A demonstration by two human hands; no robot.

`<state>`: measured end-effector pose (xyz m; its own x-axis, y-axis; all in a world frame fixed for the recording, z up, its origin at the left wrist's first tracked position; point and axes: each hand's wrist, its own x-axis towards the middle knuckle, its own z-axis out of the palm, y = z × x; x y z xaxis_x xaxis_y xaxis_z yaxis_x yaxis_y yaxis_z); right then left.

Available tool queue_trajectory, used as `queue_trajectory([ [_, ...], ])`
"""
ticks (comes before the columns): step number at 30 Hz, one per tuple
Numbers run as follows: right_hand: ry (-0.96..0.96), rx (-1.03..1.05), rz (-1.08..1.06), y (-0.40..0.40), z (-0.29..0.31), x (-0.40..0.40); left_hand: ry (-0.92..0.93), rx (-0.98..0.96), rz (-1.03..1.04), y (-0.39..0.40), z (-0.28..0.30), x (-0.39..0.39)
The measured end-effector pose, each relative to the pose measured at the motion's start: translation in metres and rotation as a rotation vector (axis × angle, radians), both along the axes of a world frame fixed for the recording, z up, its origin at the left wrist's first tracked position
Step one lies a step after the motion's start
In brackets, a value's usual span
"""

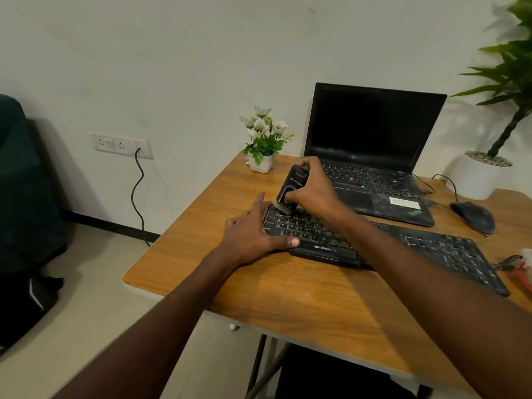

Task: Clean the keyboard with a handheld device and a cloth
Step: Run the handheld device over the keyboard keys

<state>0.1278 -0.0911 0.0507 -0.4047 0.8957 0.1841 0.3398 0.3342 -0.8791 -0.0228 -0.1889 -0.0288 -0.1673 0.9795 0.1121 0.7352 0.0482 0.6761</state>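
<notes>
A black dusty keyboard (417, 249) lies across the wooden table (288, 289). My right hand (313, 187) grips a black handheld device (292, 185), tilted, with its brush tip on the keys at the keyboard's far left corner. My left hand (253, 234) lies flat against the keyboard's left end, thumb on its front edge, fingers stretched along the side. A bit of pale and red cloth (522, 267) shows at the right edge of the frame, beside the keyboard's right end.
An open black laptop (371, 156) stands behind the keyboard, a black mouse (473, 216) to its right. A small white flower pot (262, 159) sits at the table's back left corner. A large potted plant (480, 175) is at the right. A wall socket with cable (123, 145) is on the left.
</notes>
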Motion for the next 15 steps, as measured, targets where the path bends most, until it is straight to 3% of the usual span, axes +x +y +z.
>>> queue_trajectory([
  [15, -0.182, 0.111, 0.111, 0.022, 0.001, -0.006, 0.071, -0.022, 0.048, 0.006, 0.007, 0.004],
])
